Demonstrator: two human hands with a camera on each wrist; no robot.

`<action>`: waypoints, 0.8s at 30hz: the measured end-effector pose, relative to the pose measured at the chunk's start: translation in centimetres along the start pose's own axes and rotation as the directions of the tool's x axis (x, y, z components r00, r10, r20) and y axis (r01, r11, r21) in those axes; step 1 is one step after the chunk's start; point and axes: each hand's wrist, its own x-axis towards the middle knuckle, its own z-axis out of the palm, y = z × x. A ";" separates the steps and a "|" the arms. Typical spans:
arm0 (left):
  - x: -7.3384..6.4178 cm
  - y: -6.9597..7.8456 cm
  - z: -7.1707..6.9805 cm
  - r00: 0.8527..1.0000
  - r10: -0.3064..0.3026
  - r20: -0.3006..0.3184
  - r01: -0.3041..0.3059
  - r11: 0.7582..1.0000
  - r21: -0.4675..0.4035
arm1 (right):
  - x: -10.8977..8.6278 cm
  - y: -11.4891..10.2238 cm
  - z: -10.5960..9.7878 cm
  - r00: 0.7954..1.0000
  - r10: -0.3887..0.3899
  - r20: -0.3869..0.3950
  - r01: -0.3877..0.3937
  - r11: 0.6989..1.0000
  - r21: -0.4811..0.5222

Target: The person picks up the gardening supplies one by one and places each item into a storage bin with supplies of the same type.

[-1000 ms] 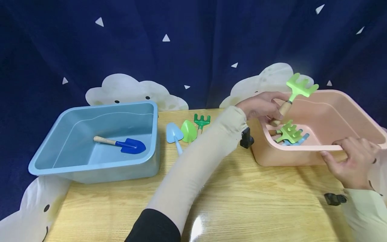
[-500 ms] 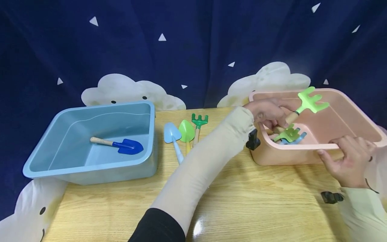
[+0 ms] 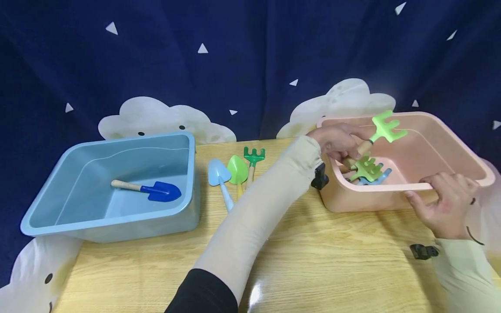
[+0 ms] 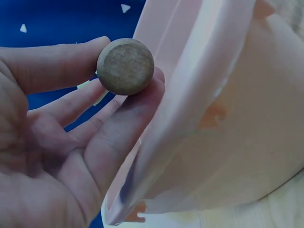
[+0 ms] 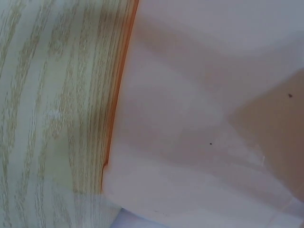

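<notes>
Left grip: pinching the light green rake by its handle
Rake: over the pink tub, near its left end
Right grip: curled over the tub's near rim
In tub: second green rake
Curtain print: white triangles, clouds

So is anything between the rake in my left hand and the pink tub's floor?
Yes, another green rake and a blue tool lie in the tub at its left end, by your left hand. Nothing visible blocks the floor right of them.
</notes>
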 end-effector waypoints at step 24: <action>3.2 -0.5 -0.4 0.915 0.337 -0.220 -0.231 0.888 0.398 | 0.7 -0.9 -0.3 1.000 -0.010 -0.003 0.010 1.000 -0.014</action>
